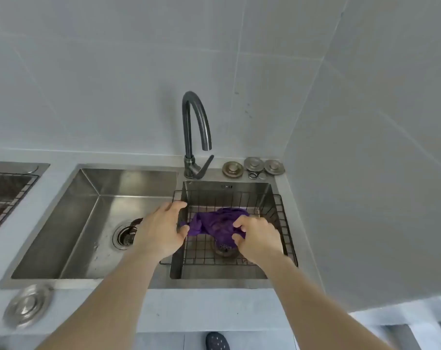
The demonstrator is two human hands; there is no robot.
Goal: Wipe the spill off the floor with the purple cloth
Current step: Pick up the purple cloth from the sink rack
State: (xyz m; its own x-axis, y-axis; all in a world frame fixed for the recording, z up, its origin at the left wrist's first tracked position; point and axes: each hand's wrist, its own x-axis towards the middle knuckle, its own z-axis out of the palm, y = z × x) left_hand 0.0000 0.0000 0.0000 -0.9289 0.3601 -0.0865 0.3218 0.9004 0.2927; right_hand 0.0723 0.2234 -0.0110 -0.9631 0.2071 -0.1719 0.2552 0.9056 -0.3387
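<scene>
The purple cloth [218, 223] is bunched up over a black wire basket [277, 210] that sits in the right basin of a steel double sink [93, 198]. My left hand [161, 228] pinches the cloth's left end, at the basket's left rim. My right hand [259, 238] grips the cloth's right side with curled fingers. The cloth is stretched between the two hands, above the basket's floor. No spill shows; only a strip of floor is visible at the bottom edge.
A dark curved faucet [196, 130] stands behind the basins, lever to the right. Several round metal drain covers [253, 166] lie beside it, another cover [27, 305] on the front counter. A slippered foot [217, 341] shows below. Tiled wall close on the right.
</scene>
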